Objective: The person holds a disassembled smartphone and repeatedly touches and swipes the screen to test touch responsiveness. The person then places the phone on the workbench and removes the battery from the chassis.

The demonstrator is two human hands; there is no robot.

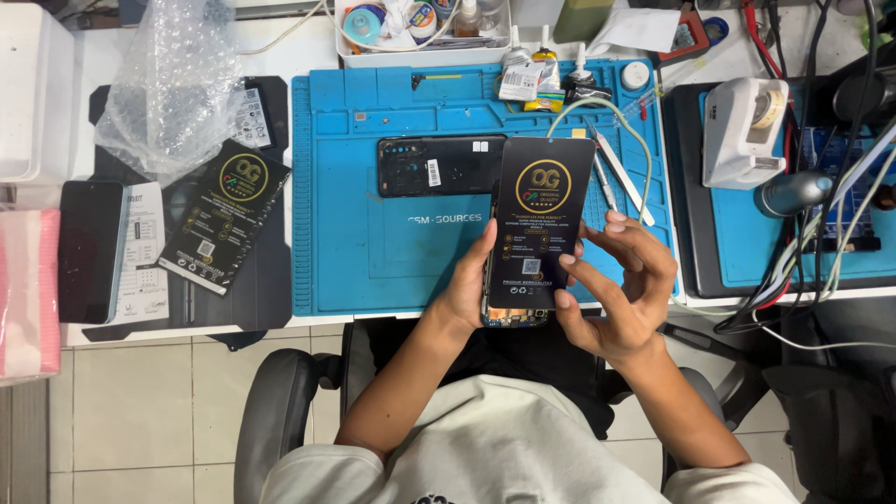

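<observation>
Fingers of my left hand clamp the edges of a flat black phone screen panel with a printed protective film, held above the blue silicone mat on the tabletop. My right hand holds its fingers apart, fingertips touching the panel's right edge. I judge the panel light, stiff, slippery and fragile; best held by its edges.

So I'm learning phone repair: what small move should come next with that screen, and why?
Probably press the right hand fingertips down its edge: the left hand holds the phone screen upright over the blue mat, and circuitry still shows at its bottom.
</observation>
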